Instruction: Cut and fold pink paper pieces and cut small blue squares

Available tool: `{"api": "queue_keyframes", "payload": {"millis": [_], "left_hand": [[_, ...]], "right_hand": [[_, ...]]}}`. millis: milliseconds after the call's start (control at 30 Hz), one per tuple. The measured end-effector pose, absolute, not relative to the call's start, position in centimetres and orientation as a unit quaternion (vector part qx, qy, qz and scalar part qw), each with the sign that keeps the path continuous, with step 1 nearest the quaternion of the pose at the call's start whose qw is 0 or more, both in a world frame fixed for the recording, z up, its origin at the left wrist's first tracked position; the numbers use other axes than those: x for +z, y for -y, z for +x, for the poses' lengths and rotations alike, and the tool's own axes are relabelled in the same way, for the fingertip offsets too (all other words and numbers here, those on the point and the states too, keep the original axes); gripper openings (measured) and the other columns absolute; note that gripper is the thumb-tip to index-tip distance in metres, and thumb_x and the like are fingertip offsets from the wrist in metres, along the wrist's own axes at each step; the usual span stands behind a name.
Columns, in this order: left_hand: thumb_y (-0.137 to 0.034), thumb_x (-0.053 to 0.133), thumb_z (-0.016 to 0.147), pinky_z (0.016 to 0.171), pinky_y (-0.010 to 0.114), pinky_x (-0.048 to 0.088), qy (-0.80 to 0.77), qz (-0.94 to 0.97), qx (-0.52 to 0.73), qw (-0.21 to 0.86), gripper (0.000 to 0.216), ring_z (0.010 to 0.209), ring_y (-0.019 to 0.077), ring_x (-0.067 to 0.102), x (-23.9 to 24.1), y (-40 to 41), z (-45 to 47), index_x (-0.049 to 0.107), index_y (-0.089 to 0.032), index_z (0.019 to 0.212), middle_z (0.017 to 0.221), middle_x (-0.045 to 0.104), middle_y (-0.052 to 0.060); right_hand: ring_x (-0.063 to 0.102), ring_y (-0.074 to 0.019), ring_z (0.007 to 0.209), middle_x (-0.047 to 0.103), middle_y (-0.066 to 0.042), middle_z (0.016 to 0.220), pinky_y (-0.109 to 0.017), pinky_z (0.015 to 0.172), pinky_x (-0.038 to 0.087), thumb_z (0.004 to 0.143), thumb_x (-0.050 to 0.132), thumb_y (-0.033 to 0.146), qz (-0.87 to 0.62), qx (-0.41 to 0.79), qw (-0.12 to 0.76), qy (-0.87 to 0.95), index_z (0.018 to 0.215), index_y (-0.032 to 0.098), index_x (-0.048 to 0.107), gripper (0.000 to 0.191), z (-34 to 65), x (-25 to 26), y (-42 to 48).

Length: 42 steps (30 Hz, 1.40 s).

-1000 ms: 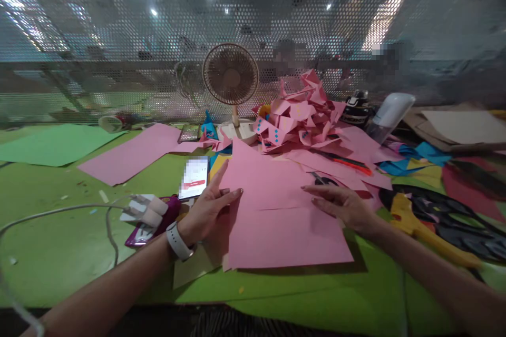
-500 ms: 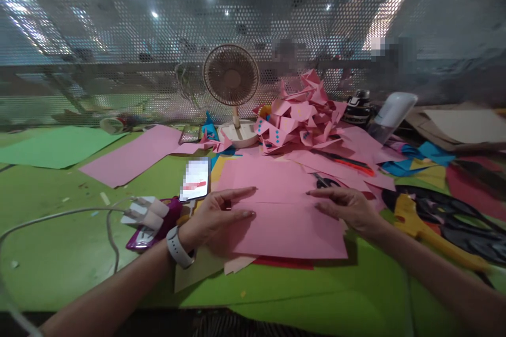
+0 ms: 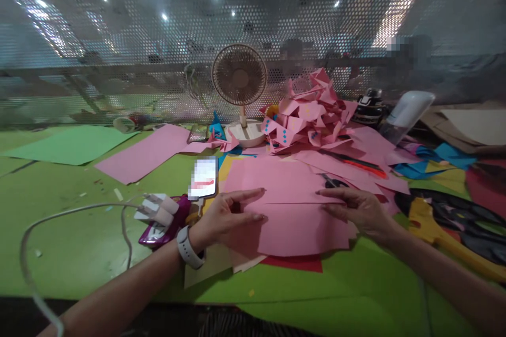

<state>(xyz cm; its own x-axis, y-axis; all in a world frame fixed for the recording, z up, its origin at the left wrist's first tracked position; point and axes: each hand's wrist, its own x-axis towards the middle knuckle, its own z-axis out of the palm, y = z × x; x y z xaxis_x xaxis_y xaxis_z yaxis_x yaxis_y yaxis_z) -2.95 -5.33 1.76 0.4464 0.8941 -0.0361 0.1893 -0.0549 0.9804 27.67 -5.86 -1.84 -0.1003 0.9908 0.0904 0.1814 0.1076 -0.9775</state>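
A pink paper sheet (image 3: 294, 205) with small blue marks lies folded on the green table (image 3: 75, 231) in front of me. My left hand (image 3: 227, 216) rests flat on its left edge, fingers stretched along the fold; a white watch is on that wrist. My right hand (image 3: 358, 208) presses the sheet's right edge, fingers extended and lying flat. Under the sheet lie a red sheet (image 3: 294, 262) and tan paper (image 3: 209, 268).
A heap of folded pink pieces (image 3: 312, 116) and a small desk fan (image 3: 240, 89) stand behind. A phone (image 3: 203, 178), scissors (image 3: 334, 181), a purple tool with white parts (image 3: 162, 216) and a grey cable (image 3: 75, 213) lie nearby. Yellow and black shapes (image 3: 446, 226) fill the right.
The raised upper part of the pink sheet has been folded down flat. Both hands have come onto the fold line and now press it; the view has shifted slightly.
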Motion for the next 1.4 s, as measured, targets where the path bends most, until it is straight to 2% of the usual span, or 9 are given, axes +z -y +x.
{"api": "queue_keyframes", "payload": {"millis": [133, 333, 533, 633, 867, 1067, 1200, 1300, 1400], "left_hand": [[-0.028, 0.072, 0.069, 0.091, 0.04, 0.049, -0.418, 0.641, 0.318, 0.56, 0.051, 0.107, 0.0235, 0.057, 1.91, 5.3, -3.02, 0.057, -0.02, 0.118, 0.127, 0.054, 0.008], [-0.031, 0.071, 0.07, 0.093, 0.035, 0.046, -0.438, 0.671, 0.329, 0.5, 0.044, 0.111, 0.0231, 0.055, 2.24, 5.48, -3.03, 0.063, -0.021, 0.112, 0.121, 0.059, 0.006], [-0.035, 0.066, 0.074, 0.077, 0.032, 0.051, -0.45, 0.695, 0.318, 0.461, 0.036, 0.093, 0.022, 0.062, 2.13, 5.48, -3.02, 0.066, -0.02, 0.107, 0.104, 0.068, 0.006], [-0.035, 0.066, 0.074, 0.075, 0.032, 0.051, -0.441, 0.709, 0.321, 0.447, 0.031, 0.087, 0.0202, 0.063, 1.99, 5.33, -3.06, 0.068, -0.022, 0.103, 0.098, 0.07, 0.005], [-0.033, 0.066, 0.075, 0.07, 0.03, 0.051, -0.422, 0.712, 0.326, 0.456, 0.024, 0.078, 0.0175, 0.063, 1.73, 5.23, -3.16, 0.07, -0.023, 0.097, 0.088, 0.071, 0.005], [-0.032, 0.063, 0.078, 0.066, 0.027, 0.049, -0.414, 0.73, 0.317, 0.443, 0.02, 0.08, 0.0174, 0.062, 1.74, 5.32, -3.38, 0.071, -0.024, 0.095, 0.089, 0.071, 0.005], [-0.032, 0.062, 0.079, 0.063, 0.026, 0.048, -0.424, 0.736, 0.318, 0.422, 0.017, 0.074, 0.0163, 0.06, 1.72, 5.16, -3.39, 0.072, -0.022, 0.089, 0.08, 0.069, 0.005], [-0.033, 0.061, 0.079, 0.059, 0.024, 0.046, -0.428, 0.739, 0.322, 0.408, 0.018, 0.069, 0.0147, 0.058, 1.87, 5.0, -3.44, 0.072, -0.022, 0.088, 0.076, 0.066, 0.004], [-0.032, 0.06, 0.08, 0.059, 0.023, 0.046, -0.423, 0.751, 0.315, 0.398, 0.018, 0.069, 0.014, 0.057, 2.1, 4.84, -3.58, 0.071, -0.023, 0.091, 0.076, 0.064, 0.003]], "right_hand": [[0.064, -0.0198, 0.082, 0.07, -0.007, 0.096, -0.031, 0.072, 0.056, 0.061, 0.076, 0.04, -0.5, 0.437, 0.452, 0.596, 0.097, 0.022, 0.071, 0.041, 27.96, -2.16, 5.61], [0.065, -0.0204, 0.081, 0.071, -0.007, 0.092, -0.03, 0.071, 0.055, 0.057, 0.078, 0.039, -0.509, 0.442, 0.455, 0.582, 0.091, 0.021, 0.073, 0.039, 27.67, -1.54, 5.71], [0.065, -0.0227, 0.081, 0.071, -0.008, 0.092, -0.031, 0.067, 0.056, 0.057, 0.077, 0.045, -0.513, 0.416, 0.453, 0.599, 0.09, 0.022, 0.073, 0.041, 27.64, -1.46, 5.83], [0.065, -0.0229, 0.079, 0.072, -0.008, 0.088, -0.031, 0.065, 0.057, 0.056, 0.077, 0.048, -0.511, 0.407, 0.451, 0.608, 0.09, 0.023, 0.074, 0.042, 27.6, -1.45, 5.8], [0.065, -0.0229, 0.08, 0.072, -0.008, 0.088, -0.031, 0.066, 0.056, 0.056, 0.077, 0.047, -0.508, 0.413, 0.459, 0.601, 0.087, 0.022, 0.074, 0.04, 27.57, -1.35, 5.78], [0.065, -0.021, 0.079, 0.071, -0.008, 0.09, -0.03, 0.067, 0.056, 0.056, 0.078, 0.043, -0.507, 0.44, 0.468, 0.575, 0.086, 0.022, 0.074, 0.037, 27.66, -1.48, 5.75], [0.063, -0.0167, 0.078, 0.068, -0.006, 0.095, -0.027, 0.068, 0.054, 0.059, 0.078, 0.036, -0.476, 0.472, 0.472, 0.573, 0.099, 0.023, 0.07, 0.043, 27.75, -1.57, 5.8], [0.061, -0.0164, 0.085, 0.063, -0.005, 0.105, -0.027, 0.071, 0.054, 0.061, 0.078, 0.031, -0.444, 0.487, 0.462, 0.593, 0.108, 0.024, 0.065, 0.049, 27.92, -1.53, 5.83], [0.057, -0.0152, 0.083, 0.061, -0.005, 0.096, -0.024, 0.066, 0.052, 0.06, 0.078, 0.03, -0.433, 0.473, 0.461, 0.613, 0.107, 0.021, 0.065, 0.05, 28.04, -1.37, 5.77]]}}
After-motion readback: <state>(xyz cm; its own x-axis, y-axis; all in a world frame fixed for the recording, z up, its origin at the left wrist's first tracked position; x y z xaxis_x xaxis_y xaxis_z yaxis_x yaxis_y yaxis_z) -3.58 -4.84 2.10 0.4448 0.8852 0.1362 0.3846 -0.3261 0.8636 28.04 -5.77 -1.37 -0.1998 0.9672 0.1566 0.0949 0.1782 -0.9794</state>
